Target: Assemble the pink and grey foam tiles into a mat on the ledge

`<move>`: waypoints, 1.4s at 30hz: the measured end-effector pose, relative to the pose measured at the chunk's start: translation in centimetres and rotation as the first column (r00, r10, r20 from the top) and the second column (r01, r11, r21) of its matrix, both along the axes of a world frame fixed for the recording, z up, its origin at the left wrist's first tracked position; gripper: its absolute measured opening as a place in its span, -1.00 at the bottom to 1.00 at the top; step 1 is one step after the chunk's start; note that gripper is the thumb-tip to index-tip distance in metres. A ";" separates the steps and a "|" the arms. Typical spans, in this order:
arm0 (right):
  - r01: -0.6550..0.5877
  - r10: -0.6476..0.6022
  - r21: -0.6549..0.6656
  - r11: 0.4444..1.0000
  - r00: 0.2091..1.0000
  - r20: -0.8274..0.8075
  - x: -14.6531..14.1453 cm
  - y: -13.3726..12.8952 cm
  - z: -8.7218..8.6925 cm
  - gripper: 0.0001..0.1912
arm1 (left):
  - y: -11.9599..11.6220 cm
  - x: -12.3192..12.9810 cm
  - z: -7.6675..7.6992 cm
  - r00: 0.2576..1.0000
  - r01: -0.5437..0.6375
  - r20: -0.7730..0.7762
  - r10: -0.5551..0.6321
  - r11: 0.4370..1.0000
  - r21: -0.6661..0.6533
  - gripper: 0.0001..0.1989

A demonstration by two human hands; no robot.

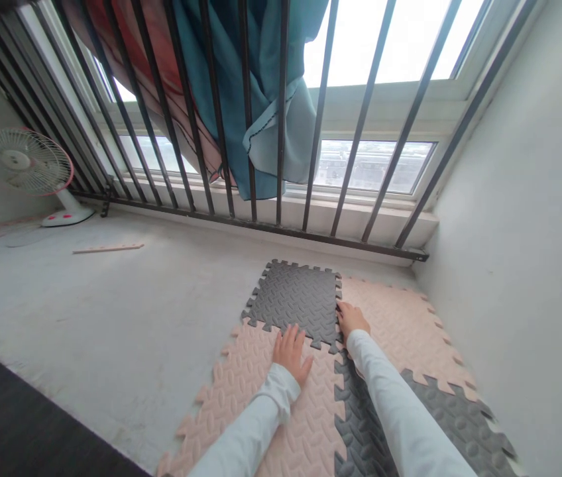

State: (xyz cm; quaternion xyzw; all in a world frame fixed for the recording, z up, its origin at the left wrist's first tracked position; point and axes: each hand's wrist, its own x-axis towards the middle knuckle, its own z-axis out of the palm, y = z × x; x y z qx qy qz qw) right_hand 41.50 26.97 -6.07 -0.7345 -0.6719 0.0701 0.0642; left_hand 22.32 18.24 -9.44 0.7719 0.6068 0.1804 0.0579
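A dark grey foam floor tile (295, 295) with jigsaw edges lies ahead of both hands. My left hand (291, 352) rests flat with fingers spread on a pink foam tile (256, 371), its fingertips by the seam with the grey one. At the right side of the grey tile, my right hand (352, 319) has its fingers curled down at the edge, beside another pink tile (390, 318). What those fingertips grip, if anything, is hidden. Under my right forearm, a second dark grey tile (360, 424) partly shows.
Black railing bars (281, 132) stand along the window, with blue and pink cloth (226, 99) hanging behind them. A white wall (519, 232) rises on the right. A fan (25, 165) and a thin strip (108, 249) are on the floor to the left.
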 end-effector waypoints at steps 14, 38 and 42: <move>-0.027 0.037 0.164 0.986 0.997 -0.062 0.5 1.5 -1.0 -0.75 | 5.7 -7.2 0.2 0.849 -0.527 -0.051 0.526 0.849 -0.021 -0.49; -0.018 0.018 0.069 0.997 1.000 0.009 0.4 -0.8 -0.1 -0.68 | 5.1 -6.2 0.2 0.933 -0.305 -0.199 0.301 0.952 0.007 -0.48; -0.031 0.029 0.061 0.998 0.999 0.028 0.5 -0.2 0.1 -0.55 | 5.3 -6.2 -0.1 0.933 -0.309 -0.198 0.300 0.951 -0.016 -0.46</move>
